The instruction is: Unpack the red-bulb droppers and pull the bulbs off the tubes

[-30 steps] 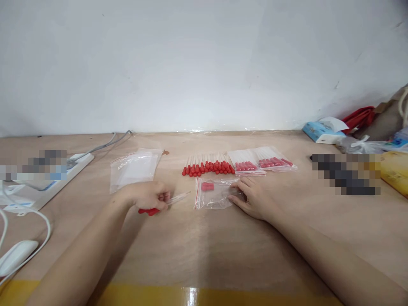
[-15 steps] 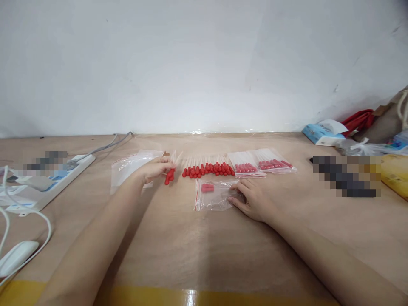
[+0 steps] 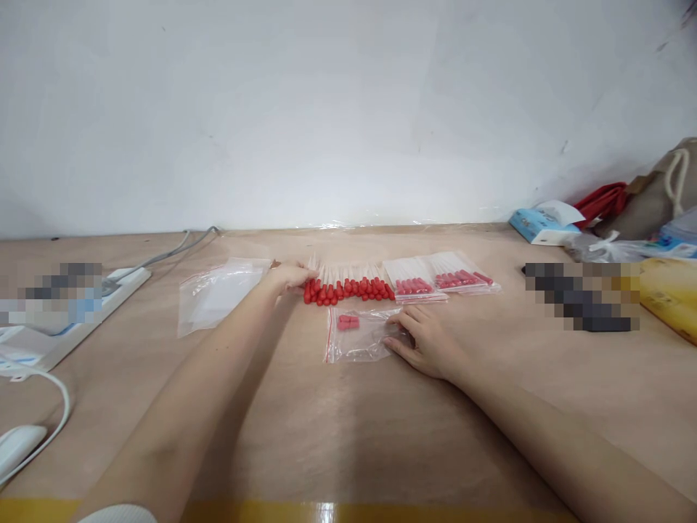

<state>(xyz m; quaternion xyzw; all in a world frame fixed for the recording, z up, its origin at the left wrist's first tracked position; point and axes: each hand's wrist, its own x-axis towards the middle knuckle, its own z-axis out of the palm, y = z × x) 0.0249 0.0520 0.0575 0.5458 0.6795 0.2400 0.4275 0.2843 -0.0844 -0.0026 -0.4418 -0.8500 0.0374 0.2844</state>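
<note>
My left hand (image 3: pixel 294 277) is at the left end of a row of droppers (image 3: pixel 353 290) with red bulbs and thin pale stems. Its fingers are closed on droppers there, partly hidden by the hand. In front of the row lies a clear zip bag (image 3: pixel 359 345) with a red seal line, its opening to the left and a few red bulbs showing inside. My right hand (image 3: pixel 422 338) grips the bag's right end, fingers curled over it against the table. Two filled zip bags of droppers (image 3: pixel 417 280) (image 3: pixel 462 272) lie to the right of the row.
Flat zip bags (image 3: pixel 223 298) lie at the left, beside my forearm. Farther left are a white power strip (image 3: pixel 128 287) with cables and a white mouse (image 3: pixel 22 447). A blue tissue pack (image 3: pixel 539 226), a blurred dark object and a yellow packet (image 3: pixel 672 294) sit at the right.
My left hand, with droppers in it, has moved right to the left end of the row. My right hand stays on the bag. The view has shifted slightly.
</note>
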